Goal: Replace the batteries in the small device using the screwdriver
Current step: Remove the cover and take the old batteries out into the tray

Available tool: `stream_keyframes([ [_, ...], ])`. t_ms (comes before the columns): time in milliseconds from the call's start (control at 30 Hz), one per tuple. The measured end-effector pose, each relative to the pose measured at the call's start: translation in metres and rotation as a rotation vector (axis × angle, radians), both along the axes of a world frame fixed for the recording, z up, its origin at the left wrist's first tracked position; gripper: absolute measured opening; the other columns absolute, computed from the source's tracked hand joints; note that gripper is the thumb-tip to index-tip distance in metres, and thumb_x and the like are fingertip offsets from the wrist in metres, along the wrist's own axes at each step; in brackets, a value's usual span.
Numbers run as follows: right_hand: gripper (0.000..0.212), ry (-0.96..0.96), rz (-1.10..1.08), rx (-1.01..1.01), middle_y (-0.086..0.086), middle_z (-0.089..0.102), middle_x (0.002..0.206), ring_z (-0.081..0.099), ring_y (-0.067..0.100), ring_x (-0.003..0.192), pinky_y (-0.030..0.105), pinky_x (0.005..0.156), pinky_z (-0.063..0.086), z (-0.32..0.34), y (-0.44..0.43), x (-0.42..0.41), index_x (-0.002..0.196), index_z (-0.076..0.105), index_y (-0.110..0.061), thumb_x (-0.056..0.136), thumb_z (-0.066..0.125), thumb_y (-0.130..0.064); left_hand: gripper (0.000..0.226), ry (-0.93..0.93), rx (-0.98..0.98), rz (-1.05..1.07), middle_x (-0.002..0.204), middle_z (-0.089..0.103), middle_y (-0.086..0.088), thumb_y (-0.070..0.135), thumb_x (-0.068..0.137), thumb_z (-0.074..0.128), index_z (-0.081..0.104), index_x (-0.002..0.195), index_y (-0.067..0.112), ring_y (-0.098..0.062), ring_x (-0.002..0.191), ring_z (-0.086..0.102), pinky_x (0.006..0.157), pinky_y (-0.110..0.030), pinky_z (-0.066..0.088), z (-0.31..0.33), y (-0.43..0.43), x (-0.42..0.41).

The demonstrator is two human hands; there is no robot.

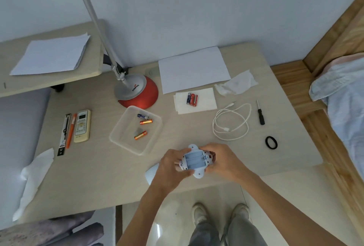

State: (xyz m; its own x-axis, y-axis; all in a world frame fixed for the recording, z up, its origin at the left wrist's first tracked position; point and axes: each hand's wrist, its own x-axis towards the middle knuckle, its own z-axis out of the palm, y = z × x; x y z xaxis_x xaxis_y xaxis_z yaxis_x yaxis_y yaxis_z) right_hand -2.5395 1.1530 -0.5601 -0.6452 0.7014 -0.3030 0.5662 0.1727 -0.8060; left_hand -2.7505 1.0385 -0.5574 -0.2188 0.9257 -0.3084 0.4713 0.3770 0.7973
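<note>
**Clerk:** Fingers first, please.

**Inspector:** The left hand (173,164) has its fingers curled round the left end of the small device (196,160); the right hand (222,162) grips the opposite end; something small and reddish shows at its fingertips, not identifiable.

**Clerk:** Surroundings and obstructions?

**Inspector:** The left wrist hides part of a white piece (151,171) on the desk (98,167); a clear tray (121,122) sits just beyond that hand, three loose batteries (146,121) in it; a red lamp base (137,92) stands behind the tray; a row of batteries (192,99) lies on a tissue (204,102) further back; a coiled white cable (232,122) lies to the right; the screwdriver (260,114) lies flat beyond it, well apart from both hands; a black hair tie (271,142) is near it.

**Clerk:** And the device itself?

**Inspector:** Held between both hands over the desk's near edge; white, with rounded tabs at front and back; battery bay facing up, its three slots bare.
</note>
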Motion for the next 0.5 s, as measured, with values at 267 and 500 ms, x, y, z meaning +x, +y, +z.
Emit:
stream_keyframes([
  [267, 0.048, 0.016, -0.037, -0.012, -0.007, 0.075, 0.096, 0.072, 0.015, 0.087, 0.041, 0.079, 0.060, -0.001, -0.004, 0.000, 0.110, 0.077, -0.024, 0.063, 0.085, -0.014, 0.059, 0.463, 0.053, -0.172, 0.138, 0.058, 0.005, 0.034, 0.097, 0.082, 0.061, 0.152, 0.032, -0.015, 0.116, 0.066, 0.102, -0.036, 0.059, 0.059, 0.049, -0.054],
  [500, 0.043, 0.016, -0.038, -0.002, -0.009, 0.072, 0.097, 0.070, 0.012, 0.086, 0.041, 0.078, 0.060, -0.010, -0.006, -0.001, 0.111, 0.075, -0.025, 0.070, 0.080, -0.013, 0.063, 0.678, 0.108, -0.374, 0.137, 0.060, -0.009, 0.020, 0.097, 0.080, 0.056, 0.155, 0.016, -0.031, 0.120, 0.066, 0.103, -0.046, 0.055, 0.067, 0.164, -0.068],
])
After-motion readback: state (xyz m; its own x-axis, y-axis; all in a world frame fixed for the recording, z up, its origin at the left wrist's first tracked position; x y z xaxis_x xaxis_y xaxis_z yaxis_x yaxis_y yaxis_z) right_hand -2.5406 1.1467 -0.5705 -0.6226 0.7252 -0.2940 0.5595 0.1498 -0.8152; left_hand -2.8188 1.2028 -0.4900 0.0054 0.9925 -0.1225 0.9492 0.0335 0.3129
